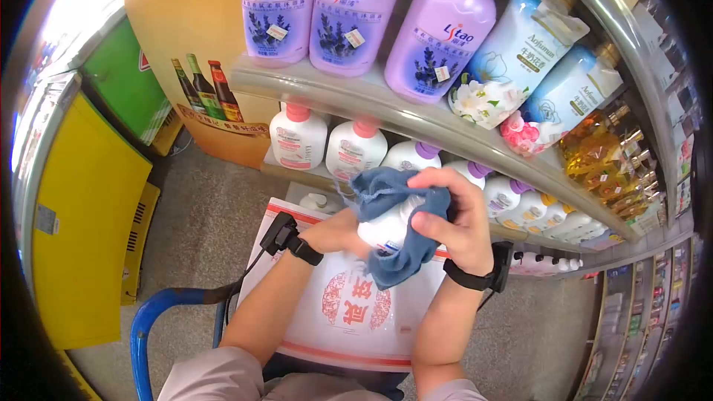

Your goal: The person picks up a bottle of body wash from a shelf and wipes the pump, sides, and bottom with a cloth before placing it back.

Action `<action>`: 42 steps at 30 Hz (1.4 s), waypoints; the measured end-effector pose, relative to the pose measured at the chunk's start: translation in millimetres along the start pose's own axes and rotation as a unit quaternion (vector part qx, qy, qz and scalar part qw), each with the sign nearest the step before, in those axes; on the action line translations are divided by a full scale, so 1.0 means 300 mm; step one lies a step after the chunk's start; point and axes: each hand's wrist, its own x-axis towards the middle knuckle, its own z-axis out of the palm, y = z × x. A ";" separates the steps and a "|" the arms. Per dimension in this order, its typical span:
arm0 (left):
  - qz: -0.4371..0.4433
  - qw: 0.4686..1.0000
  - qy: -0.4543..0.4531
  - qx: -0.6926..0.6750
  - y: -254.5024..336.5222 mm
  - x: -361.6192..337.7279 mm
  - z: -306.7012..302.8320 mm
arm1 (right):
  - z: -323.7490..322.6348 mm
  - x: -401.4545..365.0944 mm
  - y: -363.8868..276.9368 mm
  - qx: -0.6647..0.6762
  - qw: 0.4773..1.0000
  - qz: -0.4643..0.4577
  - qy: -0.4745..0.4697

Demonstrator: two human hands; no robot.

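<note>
A white bottle [385,230] is held up in front of the shelves, partly wrapped in a dark blue cloth [408,261]. My left hand [336,235] grips the bottle from the left; its fingertips are blurred and partly hidden behind it. With thumb and fingers, my right hand [459,221] presses the cloth against the bottle's upper right side. Below both hands lies a white box [349,301] with red print and a red edge. The bottle's label is mostly covered.
Purple pump bottles [442,30] and light blue pouches [520,48] line the upper shelf [327,93]. White bottles [298,137] with pink caps and several others fill the lower one. A blue metal handle [141,334] and a yellow cabinet [82,230] stand at left.
</note>
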 end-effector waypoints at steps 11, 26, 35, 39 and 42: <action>0.016 0.981 0.037 -0.190 -0.067 0.030 0.015 | 0.072 0.031 0.047 -0.081 0.962 -0.039 0.257; 0.064 0.996 0.028 0.059 -0.174 0.006 -0.024 | -0.045 -0.012 0.028 0.053 0.986 -0.005 -0.159; 0.021 0.986 0.033 -0.163 -0.073 0.025 0.006 | 0.081 0.025 0.016 -0.075 0.992 0.042 0.092; 0.023 0.979 0.069 -0.191 -0.037 0.024 0.031 | 0.126 0.035 -0.004 -0.227 0.951 0.032 0.207; 0.027 0.984 0.108 -0.141 -0.087 0.039 0.038 | 0.143 0.042 0.011 -0.337 0.896 0.023 0.290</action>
